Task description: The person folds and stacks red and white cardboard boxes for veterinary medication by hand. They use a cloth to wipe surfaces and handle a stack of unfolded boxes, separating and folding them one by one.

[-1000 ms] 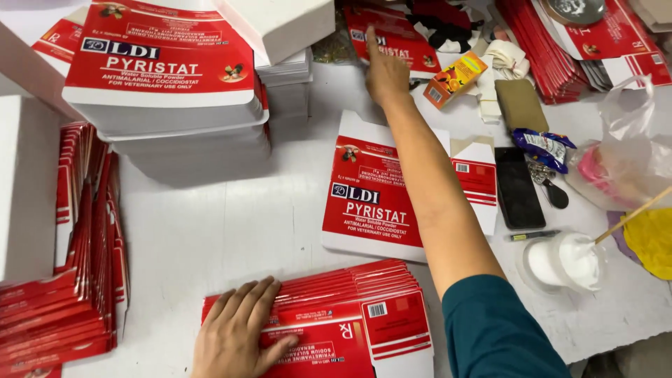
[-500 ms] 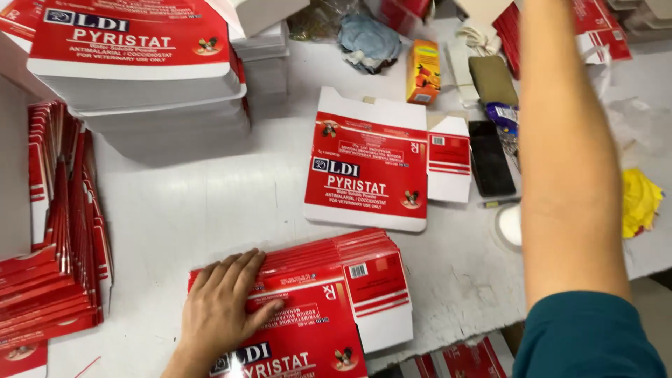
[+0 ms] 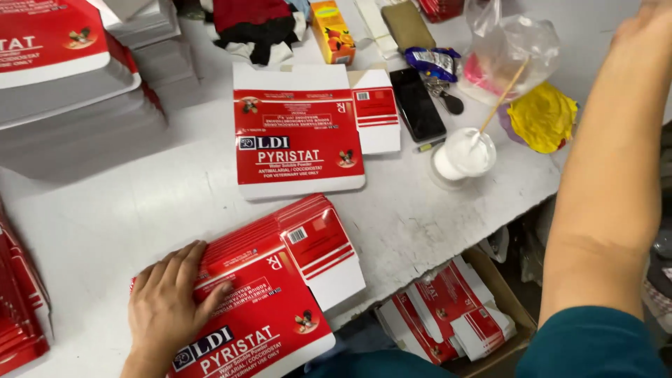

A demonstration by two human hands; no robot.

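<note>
My left hand (image 3: pixel 170 302) lies flat, fingers spread, on the left end of a fanned stack of flat red-and-white cartons (image 3: pixel 290 276) at the table's front edge. One single flat carton (image 3: pixel 299 140) lies apart in the middle of the white table (image 3: pixel 126 210). My right arm is raised along the right side. My right hand (image 3: pixel 649 31) shows only its back at the top right corner, above a clear plastic bag (image 3: pixel 514 45). Its fingers are cut off by the frame edge.
A white cup of paste with a stick (image 3: pixel 463 155), a black phone (image 3: pixel 418 105), a yellow rag (image 3: pixel 542 117) and a small orange box (image 3: pixel 332 29) sit at the back right. Carton piles (image 3: pixel 63 63) stand at the left. An open box of cartons (image 3: pixel 455 315) sits below the table.
My right arm has swung from the far middle of the table over to the right side. My left hand stays on the fanned stack. The view has shifted to the right.
</note>
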